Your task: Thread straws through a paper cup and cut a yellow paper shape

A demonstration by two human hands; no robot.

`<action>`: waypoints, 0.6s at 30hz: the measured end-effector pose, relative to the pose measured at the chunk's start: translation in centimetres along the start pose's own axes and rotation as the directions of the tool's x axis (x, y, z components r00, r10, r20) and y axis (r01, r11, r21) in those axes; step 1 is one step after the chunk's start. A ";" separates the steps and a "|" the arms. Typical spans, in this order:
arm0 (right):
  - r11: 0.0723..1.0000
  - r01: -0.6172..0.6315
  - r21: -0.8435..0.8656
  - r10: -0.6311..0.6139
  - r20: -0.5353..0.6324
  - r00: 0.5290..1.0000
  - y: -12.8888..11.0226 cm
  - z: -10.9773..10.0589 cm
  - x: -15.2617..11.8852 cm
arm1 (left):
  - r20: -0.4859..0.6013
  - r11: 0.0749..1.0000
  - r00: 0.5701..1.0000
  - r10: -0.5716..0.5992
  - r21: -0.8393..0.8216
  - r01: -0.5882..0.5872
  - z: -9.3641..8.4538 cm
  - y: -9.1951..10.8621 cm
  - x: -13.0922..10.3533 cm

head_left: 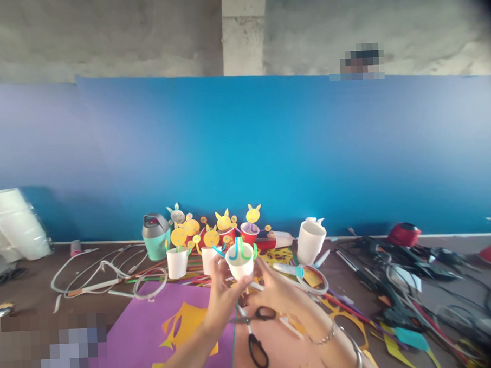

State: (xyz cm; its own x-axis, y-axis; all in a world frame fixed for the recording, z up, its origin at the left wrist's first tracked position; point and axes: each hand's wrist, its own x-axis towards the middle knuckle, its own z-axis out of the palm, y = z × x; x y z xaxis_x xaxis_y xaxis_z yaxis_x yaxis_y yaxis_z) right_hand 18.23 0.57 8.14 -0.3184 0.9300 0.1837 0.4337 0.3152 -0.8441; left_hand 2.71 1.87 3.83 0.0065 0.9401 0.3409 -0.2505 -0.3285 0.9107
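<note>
Your left hand (222,294) grasps the white paper cup (240,266) in its fingers; I cannot tell if your right hand (274,287) grips too; hard squeezing could buckle it.

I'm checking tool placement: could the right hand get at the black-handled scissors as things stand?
Probably yes: the scissors lie close to the right hand, with nothing covering their handles; the left hand holds the cup.

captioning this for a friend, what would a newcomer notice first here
Probably the big blue panel across the back. Next, the white cup with curled blue and green strips, front and centre in the left hand, the right hand close beside it. Just behind, yellow faces stand above clustered cups.
</note>
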 end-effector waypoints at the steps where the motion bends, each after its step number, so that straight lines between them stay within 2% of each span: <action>1: 0.996 0.012 0.092 -0.010 -0.019 1.000 0.1 -0.1 0.3 | 0.014 1.000 1.000 0.007 -0.001 -0.007 0.0 0.1 -0.1; 3: 0.982 0.014 0.186 -0.007 -0.036 0.999 0.3 -0.1 0.7 | 0.046 1.000 0.999 0.008 -0.004 -0.008 0.0 0.2 -0.2; 5: 0.980 0.019 0.197 -0.011 -0.044 0.999 0.4 -0.1 0.9 | 0.036 1.000 0.999 -0.004 -0.006 0.005 -0.2 0.2 -0.2; 9: 0.978 0.047 0.202 -0.038 -0.045 0.998 -0.1 -0.9 0.8 | -0.100 0.999 0.994 -0.037 -0.034 0.034 -0.8 0.1 0.2; 11: 0.975 0.044 0.218 -0.037 -0.037 0.999 -0.3 -1.3 0.7 | -0.120 0.993 0.990 -0.074 -0.102 0.061 -0.9 0.1 0.5; 15: 0.940 0.029 0.340 -0.058 0.074 0.996 -0.4 -1.4 0.8 | -0.071 0.956 0.990 -0.121 -0.278 0.097 -0.9 0.2 0.9; 18: 0.922 0.062 0.382 -0.104 0.088 0.991 0.2 -1.3 0.9 | 0.013 0.937 0.992 -0.122 -0.328 0.119 -1.0 0.4 1.1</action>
State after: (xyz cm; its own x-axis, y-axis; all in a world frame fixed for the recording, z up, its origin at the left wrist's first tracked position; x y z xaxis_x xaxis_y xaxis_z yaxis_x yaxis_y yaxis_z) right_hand 19.11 1.66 8.77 -0.4346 0.8721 0.2250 0.0581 0.2764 -0.9593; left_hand 1.71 2.83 4.30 0.0497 0.9718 0.2306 -0.5513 -0.1658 0.8176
